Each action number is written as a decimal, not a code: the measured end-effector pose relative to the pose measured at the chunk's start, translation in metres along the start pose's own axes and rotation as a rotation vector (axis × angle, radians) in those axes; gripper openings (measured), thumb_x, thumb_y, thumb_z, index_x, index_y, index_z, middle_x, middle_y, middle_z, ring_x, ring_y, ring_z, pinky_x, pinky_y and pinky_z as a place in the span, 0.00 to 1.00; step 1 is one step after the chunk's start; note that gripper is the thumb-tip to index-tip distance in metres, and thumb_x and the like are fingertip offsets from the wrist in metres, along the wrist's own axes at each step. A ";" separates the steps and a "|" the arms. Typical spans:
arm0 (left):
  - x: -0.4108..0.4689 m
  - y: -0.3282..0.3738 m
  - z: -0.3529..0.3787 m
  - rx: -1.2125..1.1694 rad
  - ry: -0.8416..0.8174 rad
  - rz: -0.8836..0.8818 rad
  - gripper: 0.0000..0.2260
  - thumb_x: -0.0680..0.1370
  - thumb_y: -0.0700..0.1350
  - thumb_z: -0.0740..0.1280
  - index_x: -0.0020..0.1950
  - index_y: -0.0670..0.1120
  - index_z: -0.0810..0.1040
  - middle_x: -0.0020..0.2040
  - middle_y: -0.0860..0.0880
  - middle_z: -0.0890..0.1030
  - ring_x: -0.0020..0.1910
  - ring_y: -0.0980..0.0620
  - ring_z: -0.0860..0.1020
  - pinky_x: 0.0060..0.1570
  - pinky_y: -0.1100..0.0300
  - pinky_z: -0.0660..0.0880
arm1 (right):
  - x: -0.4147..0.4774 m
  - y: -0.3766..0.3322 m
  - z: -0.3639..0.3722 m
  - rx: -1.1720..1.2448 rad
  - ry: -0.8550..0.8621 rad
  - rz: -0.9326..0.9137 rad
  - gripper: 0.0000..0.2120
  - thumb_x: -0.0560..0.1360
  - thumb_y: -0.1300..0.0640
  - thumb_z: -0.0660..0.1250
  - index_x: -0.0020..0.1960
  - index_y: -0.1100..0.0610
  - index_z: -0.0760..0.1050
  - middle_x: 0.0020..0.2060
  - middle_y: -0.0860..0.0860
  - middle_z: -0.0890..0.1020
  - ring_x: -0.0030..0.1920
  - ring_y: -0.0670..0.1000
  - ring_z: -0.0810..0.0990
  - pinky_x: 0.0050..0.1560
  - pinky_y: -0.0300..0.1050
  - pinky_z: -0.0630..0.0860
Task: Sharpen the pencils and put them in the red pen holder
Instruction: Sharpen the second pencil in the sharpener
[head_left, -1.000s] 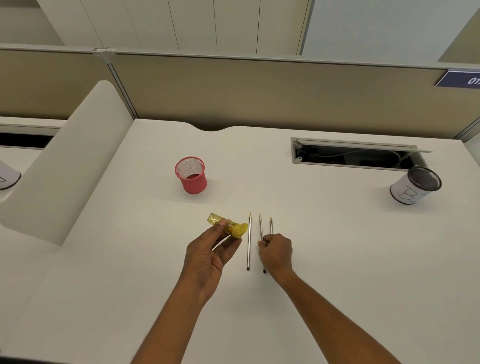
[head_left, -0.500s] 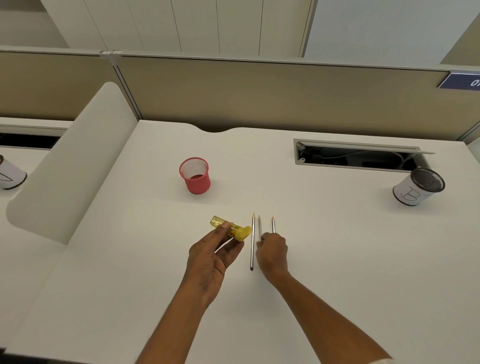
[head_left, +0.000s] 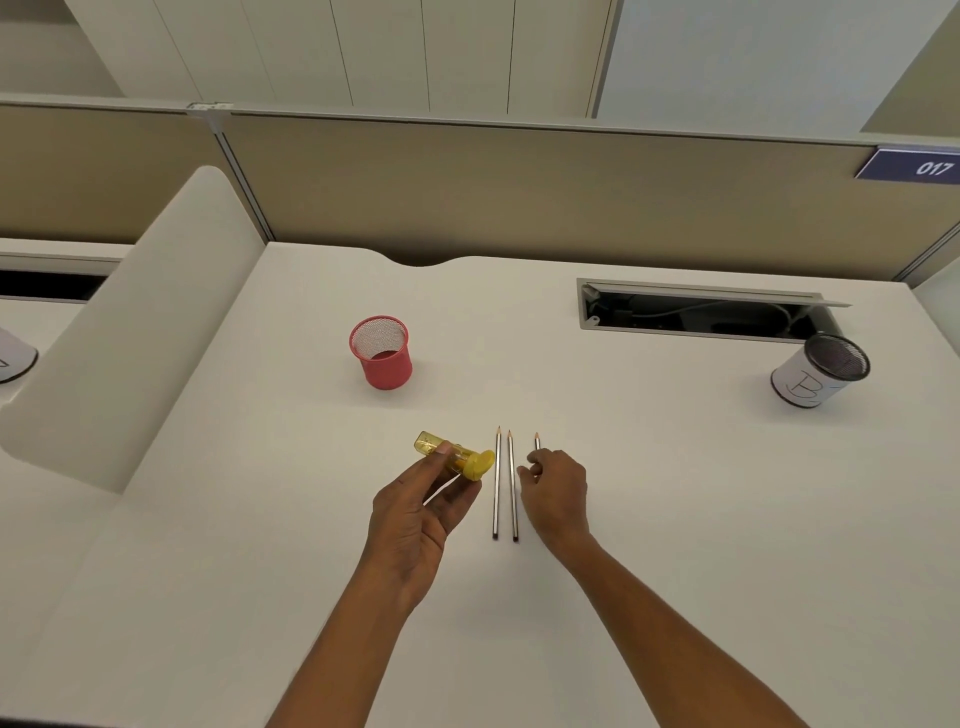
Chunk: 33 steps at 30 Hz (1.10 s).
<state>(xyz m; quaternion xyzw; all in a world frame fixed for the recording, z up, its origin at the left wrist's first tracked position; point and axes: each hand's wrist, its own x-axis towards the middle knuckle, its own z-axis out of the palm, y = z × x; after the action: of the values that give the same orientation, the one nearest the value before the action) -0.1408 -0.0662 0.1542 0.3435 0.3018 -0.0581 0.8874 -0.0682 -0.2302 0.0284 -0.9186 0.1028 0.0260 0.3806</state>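
Three grey pencils lie side by side on the white desk (head_left: 675, 519), tips pointing away from me. The left pencil (head_left: 497, 483) and the middle pencil (head_left: 511, 488) lie almost touching. Of the right pencil (head_left: 537, 441) only the tip shows, because my right hand (head_left: 558, 493) covers the rest with its fingers curled round it. My left hand (head_left: 421, 514) holds a yellow see-through sharpener (head_left: 454, 457) just left of the pencils, slightly above the desk. The red mesh pen holder (head_left: 383, 353) stands upright farther back on the left, with nothing showing inside it.
A white cup with a dark mesh top and a letter B (head_left: 818, 376) stands at the right. Behind it is an open cable hatch (head_left: 701, 312) in the desk. A low white divider (head_left: 130, 338) borders the left side, and a beige partition wall (head_left: 519, 197) closes off the back.
My right hand left the middle pencil, which now lies close beside the left one, and shifted right onto the right pencil. My left hand kept the sharpener in about the same place.
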 end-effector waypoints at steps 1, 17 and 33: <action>0.000 0.000 0.000 -0.001 0.000 -0.001 0.08 0.71 0.42 0.75 0.47 0.40 0.90 0.55 0.37 0.88 0.52 0.41 0.88 0.45 0.53 0.86 | 0.002 0.002 -0.005 0.001 0.009 0.000 0.09 0.78 0.60 0.70 0.57 0.60 0.82 0.49 0.54 0.83 0.46 0.50 0.79 0.47 0.40 0.69; 0.003 -0.004 0.009 -0.016 -0.006 -0.007 0.07 0.77 0.41 0.72 0.48 0.39 0.90 0.55 0.37 0.88 0.52 0.42 0.88 0.45 0.53 0.86 | -0.014 0.028 -0.015 -0.173 -0.078 0.160 0.14 0.78 0.49 0.69 0.51 0.61 0.77 0.47 0.54 0.82 0.49 0.57 0.81 0.50 0.47 0.76; 0.004 -0.009 0.017 -0.031 0.000 0.009 0.06 0.73 0.42 0.75 0.45 0.41 0.90 0.55 0.37 0.88 0.52 0.43 0.88 0.45 0.54 0.86 | -0.023 0.045 -0.042 -0.618 -0.102 -0.054 0.09 0.83 0.62 0.54 0.57 0.58 0.72 0.51 0.53 0.81 0.49 0.55 0.84 0.42 0.45 0.74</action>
<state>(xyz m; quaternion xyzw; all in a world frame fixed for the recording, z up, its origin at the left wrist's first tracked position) -0.1319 -0.0832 0.1564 0.3310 0.3014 -0.0493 0.8929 -0.1018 -0.2870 0.0295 -0.9907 0.0464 0.0920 0.0887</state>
